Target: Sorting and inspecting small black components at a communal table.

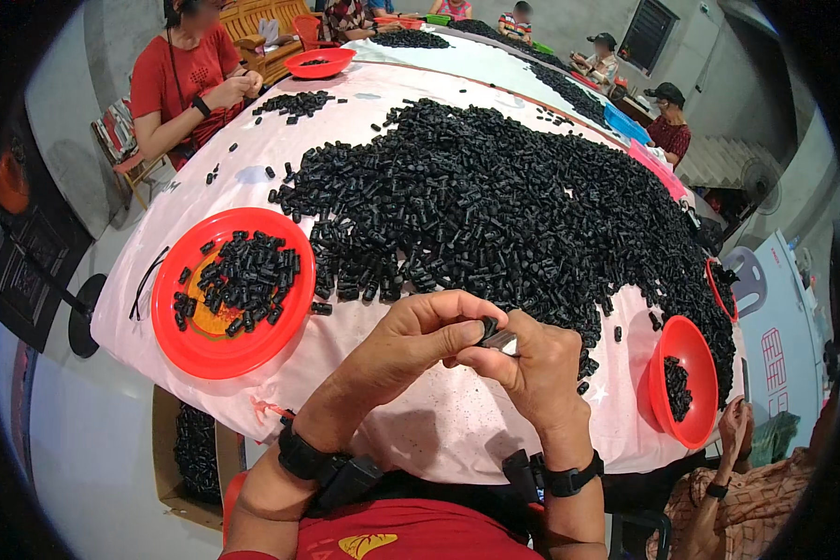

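Both of my hands meet above the near part of the pink-covered table [411,401]. My left hand [427,329] pinches a small black cylindrical piece [489,327] between thumb and fingertips. Closed beside it, my right hand [543,369] grips a small silver metal tool [506,344], mostly hidden by the fingers; its exact kind cannot be made out. The tool lies against or very near the black piece. Just beyond my hands spreads a large heap of similar black pieces [495,196]. Dark specks are scattered on the cloth below my hands.
Left of me is a red plate [173,322] of black pieces; a red bowl [695,364] with more stands at right. Below the table's left edge is a cardboard box [168,467] of black pieces. Other people sit around the table, including a red-shirted person [182,79].
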